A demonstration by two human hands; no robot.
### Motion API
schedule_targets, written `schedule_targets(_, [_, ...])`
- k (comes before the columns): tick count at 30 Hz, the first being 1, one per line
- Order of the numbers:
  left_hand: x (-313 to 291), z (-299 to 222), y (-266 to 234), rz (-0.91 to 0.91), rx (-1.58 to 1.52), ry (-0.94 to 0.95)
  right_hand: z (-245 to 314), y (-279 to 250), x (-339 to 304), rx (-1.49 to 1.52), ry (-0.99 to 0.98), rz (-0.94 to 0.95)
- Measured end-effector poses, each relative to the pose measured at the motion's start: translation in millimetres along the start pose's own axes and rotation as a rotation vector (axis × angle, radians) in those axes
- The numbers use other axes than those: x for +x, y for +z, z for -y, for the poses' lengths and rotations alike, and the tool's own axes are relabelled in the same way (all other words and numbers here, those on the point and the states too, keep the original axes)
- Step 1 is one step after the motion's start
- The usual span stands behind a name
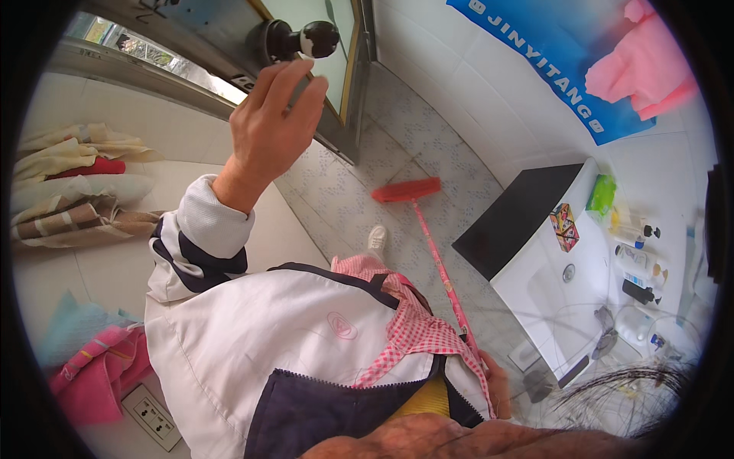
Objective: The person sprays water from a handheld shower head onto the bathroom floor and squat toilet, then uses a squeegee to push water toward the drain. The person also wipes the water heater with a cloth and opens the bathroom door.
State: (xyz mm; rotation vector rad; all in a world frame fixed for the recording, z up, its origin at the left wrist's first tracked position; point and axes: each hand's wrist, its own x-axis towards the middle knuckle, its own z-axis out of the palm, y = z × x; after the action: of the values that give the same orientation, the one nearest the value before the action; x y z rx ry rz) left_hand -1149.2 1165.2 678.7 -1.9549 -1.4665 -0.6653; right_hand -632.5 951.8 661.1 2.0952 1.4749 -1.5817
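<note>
At the top, my left hand (277,115) reaches up just below a dark, shiny round door knob (317,40). Its fingers are apart and somewhat bent, with nothing seen in them; whether a fingertip touches the knob I cannot tell. The door (206,34) stands partly open, with a pane and metal frame. Low on the right, my right hand (498,382) is closed round the upper end of a broom, partly hidden by my clothes. The broom's pink handle (440,268) slants away to its red head (407,190) on the tiled floor.
A white sink (535,287) with a dark front panel stands right, with several bottles (638,264), a green pack (602,194) and a small patterned box (564,227). Towels (84,214) hang left. A blue banner (535,65) and pink cloth (642,65) are upper right.
</note>
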Motion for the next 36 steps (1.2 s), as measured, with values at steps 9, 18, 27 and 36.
schedule_targets(9, [-47.1,-48.9,56.2,0.078,-0.565,-0.753,-49.0,4.0,-26.5,0.155,-0.009,0.028])
schedule_targets(18, [-31.0,-112.6,102.9,0.004,-0.897,-0.669,10.4,-14.1,-32.8,-0.07,-0.056,0.112])
schedule_targets(27, [-1.9,-143.0,139.2,0.077,-1.103,-0.513,45.0,-4.7,8.5,0.074,-0.072,0.193])
schedule_targets(36, [-9.8,-147.2,166.2,0.265,-1.127,-0.361,76.6,15.7,63.4,0.1,-0.135,0.178])
